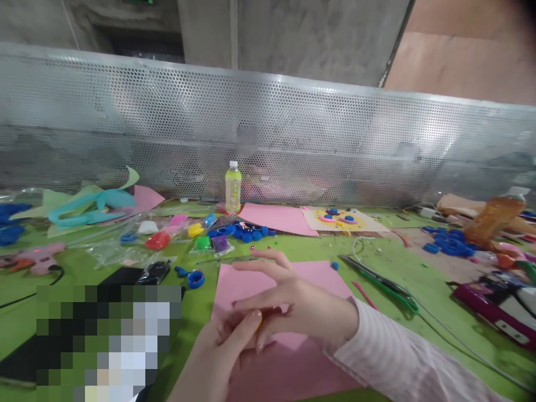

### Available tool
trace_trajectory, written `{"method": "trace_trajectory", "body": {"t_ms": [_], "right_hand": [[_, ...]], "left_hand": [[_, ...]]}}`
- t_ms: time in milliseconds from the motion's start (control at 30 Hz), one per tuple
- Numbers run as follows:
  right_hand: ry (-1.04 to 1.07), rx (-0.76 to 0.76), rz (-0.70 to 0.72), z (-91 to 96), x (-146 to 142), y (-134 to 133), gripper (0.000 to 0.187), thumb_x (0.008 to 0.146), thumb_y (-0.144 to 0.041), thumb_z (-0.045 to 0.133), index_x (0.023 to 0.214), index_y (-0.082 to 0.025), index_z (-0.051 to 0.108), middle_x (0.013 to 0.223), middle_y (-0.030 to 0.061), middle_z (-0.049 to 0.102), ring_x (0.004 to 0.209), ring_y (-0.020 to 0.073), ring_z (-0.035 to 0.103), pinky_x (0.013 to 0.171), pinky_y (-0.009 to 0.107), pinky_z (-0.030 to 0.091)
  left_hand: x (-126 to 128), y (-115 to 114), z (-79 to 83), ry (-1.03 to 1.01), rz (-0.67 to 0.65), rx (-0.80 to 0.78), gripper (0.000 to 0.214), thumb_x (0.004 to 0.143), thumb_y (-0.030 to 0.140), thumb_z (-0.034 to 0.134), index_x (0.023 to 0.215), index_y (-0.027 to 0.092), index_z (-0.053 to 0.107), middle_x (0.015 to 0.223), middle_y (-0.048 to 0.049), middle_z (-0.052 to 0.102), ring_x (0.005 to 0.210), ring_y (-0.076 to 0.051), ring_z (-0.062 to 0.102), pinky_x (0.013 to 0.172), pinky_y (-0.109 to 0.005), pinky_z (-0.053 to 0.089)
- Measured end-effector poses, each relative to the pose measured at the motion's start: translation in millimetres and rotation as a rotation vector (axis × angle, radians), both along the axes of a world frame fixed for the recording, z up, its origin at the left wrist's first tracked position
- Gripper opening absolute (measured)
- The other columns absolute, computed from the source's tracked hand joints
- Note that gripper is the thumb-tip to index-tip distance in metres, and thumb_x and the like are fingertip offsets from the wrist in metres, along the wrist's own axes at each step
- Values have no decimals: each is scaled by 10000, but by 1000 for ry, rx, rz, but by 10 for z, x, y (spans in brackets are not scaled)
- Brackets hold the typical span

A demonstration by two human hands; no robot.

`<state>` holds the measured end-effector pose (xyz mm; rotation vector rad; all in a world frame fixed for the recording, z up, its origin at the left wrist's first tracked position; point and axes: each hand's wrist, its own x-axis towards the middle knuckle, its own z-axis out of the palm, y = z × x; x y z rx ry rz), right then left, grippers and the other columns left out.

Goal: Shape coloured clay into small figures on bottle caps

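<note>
My left hand (228,340) is closed, its thumb pressed down beside a small yellow piece (260,319) that shows only as a sliver. Over it reaches my right hand (288,293), two fingers stretched out and spread, its thumb pointing down near my left thumb. The hands touch, and most of the yellow piece is hidden, so its kind cannot be made out. Beneath both lies a pink sheet of paper (322,279) on the green tabletop. A blue ring-shaped lid (196,279) rests left of the sheet.
Scissors (381,285) with green handles and a white cable lie at right. Packets of coloured clay (202,243), a drink bottle (233,188) and a decorated sheet (368,221) stand or lie farther back. A pink glue gun (39,258) is at left; a perforated metal panel (276,128) rises behind.
</note>
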<state>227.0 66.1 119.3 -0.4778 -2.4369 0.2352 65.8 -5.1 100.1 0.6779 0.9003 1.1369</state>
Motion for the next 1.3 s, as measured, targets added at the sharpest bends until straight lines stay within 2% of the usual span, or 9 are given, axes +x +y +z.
{"method": "trace_trajectory", "body": {"t_ms": [133,300,400,567,700,867,1067,1167,1300], "right_hand": [[9,-13,-31,-68,-33,-5,538,727,-448,795,1198,-214,684,1465,91,462,1398,284,255,1139,485,336],[37,-50,-37,-51,-38,-6,297,773,-371,771,1031,-226,755,1410,69,513,1373,266,288,1134,448,347],[16,-62,-26,-18,-10,17,243,822,-351,728,1030,-229,760,1429,75,489,1380,273,268,1141,464,321],[-27,-54,0,-16,6,16,389,774,-398,772,1114,-214,727,1469,101,441,1408,278,251,1171,481,244],[31,-37,-26,-86,-21,-2,570,740,-440,791,1232,-188,655,1470,112,438,1400,277,243,1154,478,286],[46,24,-32,-134,-50,-20,383,820,-398,725,1143,-193,707,1456,104,457,1392,274,246,1151,461,297],[39,33,-21,-164,-61,-57,554,744,-388,798,1232,-171,651,1490,126,415,1412,301,221,1158,521,274],[64,35,-51,-166,-65,-75,493,762,-369,786,1200,-173,673,1468,124,445,1406,292,238,1158,512,284],[46,38,-66,-128,-61,-86,369,824,-367,727,1153,-200,704,1453,112,472,1406,279,262,1163,518,271]], "left_hand": [[0,4,-6,-46,20,-44,369,701,393,829,1008,196,773,1026,-84,774,1056,-285,688,921,-334,559],[-55,64,-91,-59,31,-24,453,703,460,809,1064,192,750,1116,-94,748,1108,-313,664,846,-335,596],[-92,98,-122,-78,-7,-34,551,640,549,814,1035,169,757,1065,-108,762,1103,-336,665,774,-326,615],[-48,43,-57,39,44,11,444,706,432,816,1056,169,746,1075,-112,759,1122,-318,656,890,-357,585],[-13,23,-43,54,58,31,406,731,420,795,1047,169,743,1087,-114,755,1117,-323,657,846,-355,598],[-20,16,-47,114,56,58,435,773,464,733,1125,210,713,1091,-86,759,1080,-316,677,811,-349,598],[-30,20,-28,175,68,41,401,699,434,800,1020,198,754,1012,-78,781,1063,-290,690,902,-307,554],[-40,39,-51,141,50,35,428,680,439,815,1012,176,753,1012,-102,777,1041,-308,697,833,-323,586],[-64,52,-90,127,139,-11,422,713,502,776,975,172,753,965,-98,781,1003,-325,707,731,-339,615]]}}
